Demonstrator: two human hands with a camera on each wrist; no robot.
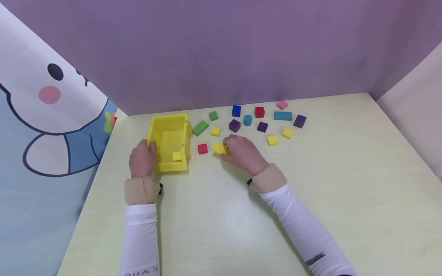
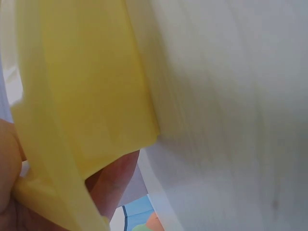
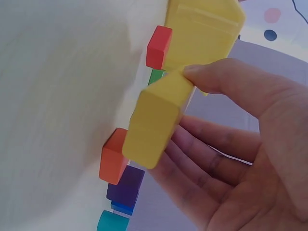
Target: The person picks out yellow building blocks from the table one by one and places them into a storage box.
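Observation:
A yellow plastic bin (image 1: pixel 170 167) stands at the left of the table, with one small yellow block (image 1: pixel 177 156) inside it. My left hand (image 1: pixel 142 158) grips the bin's left rim; in the left wrist view the rim passes between the thumb and fingers. To the right of the bin, my right hand (image 1: pixel 244 152) pinches a yellow rectangular block (image 3: pixel 151 127) between thumb and fingers, and the block looks lifted off the table. A red block (image 1: pixel 202 148) lies between the bin and the held block.
Beyond the right hand, loose blocks are scattered: a long green block (image 1: pixel 200 128), a yellow block (image 1: pixel 215 131), a purple cube (image 1: pixel 234 125), a blue cylinder (image 1: pixel 247 120), a long blue block (image 1: pixel 282 115) and several others. A purple wall (image 1: pixel 241 53) rises behind the table.

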